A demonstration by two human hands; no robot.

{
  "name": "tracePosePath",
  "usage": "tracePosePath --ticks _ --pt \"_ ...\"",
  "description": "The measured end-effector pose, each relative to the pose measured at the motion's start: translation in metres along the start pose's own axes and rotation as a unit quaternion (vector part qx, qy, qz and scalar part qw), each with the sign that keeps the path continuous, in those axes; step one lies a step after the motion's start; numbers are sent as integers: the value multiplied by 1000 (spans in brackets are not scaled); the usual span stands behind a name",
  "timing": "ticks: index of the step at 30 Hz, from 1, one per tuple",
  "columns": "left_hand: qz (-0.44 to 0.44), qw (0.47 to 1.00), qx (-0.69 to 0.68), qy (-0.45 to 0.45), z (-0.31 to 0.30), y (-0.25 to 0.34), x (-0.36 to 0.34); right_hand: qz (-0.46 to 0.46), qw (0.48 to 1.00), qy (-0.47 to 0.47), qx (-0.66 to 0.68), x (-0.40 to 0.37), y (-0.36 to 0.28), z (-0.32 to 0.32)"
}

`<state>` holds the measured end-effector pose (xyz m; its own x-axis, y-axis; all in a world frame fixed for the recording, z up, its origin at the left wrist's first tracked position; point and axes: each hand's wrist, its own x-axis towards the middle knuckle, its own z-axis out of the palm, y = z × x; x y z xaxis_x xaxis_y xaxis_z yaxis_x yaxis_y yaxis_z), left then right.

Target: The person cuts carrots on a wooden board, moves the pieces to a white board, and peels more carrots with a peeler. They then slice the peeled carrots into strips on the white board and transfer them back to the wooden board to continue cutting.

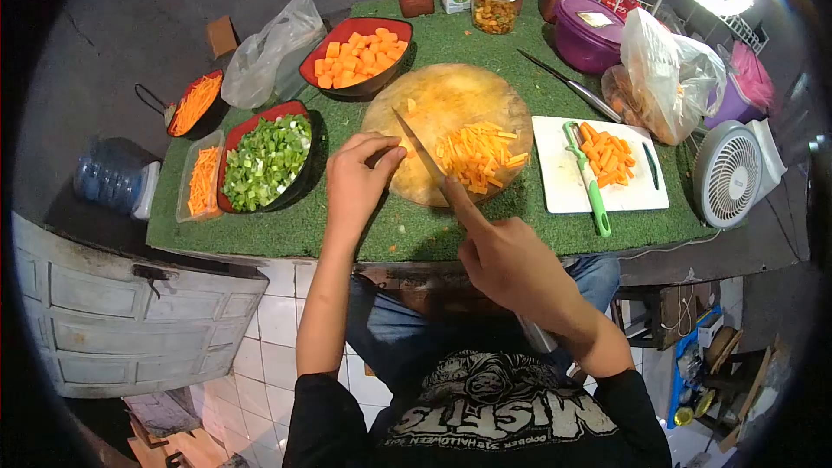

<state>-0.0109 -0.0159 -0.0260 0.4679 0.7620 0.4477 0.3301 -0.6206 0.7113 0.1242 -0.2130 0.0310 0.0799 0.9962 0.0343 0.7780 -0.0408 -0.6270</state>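
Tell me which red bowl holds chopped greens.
The red bowl beside the left hand, left of the round board; the back bowl and the small bowl hold only carrot.

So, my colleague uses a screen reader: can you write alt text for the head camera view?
A right hand holds a knife beside carrot sticks on a round wooden board, the left hand resting by the blade. Red bowls of carrot chunks and chopped green onions sit nearby.

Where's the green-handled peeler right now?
In the head view, the green-handled peeler lies on the white cutting board, right of the round wooden board and just left of the carrot chunks, its handle overhanging the near edge.
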Motion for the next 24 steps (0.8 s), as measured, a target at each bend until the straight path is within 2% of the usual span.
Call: tracePosePath --ticks 4,7,11,15,24 --pt "-14 1000 2 2 1 0 -2 -31 999 28 -25 8 6 2" --pt "-33 999 -5 2 2 1 -4 -24 1000 12 -2 11 3 2" --pt "-14 1000 0 9 3 0 -4 -14 1000 -11 4 13 -2 2" --pt "15 1000 -3 23 4 -1 -4 -13 999 -23 -18 12 -6 3" --pt "-3 1000 -21 18 4 -2 -3 28 995 -76 -67 19 -25 4"
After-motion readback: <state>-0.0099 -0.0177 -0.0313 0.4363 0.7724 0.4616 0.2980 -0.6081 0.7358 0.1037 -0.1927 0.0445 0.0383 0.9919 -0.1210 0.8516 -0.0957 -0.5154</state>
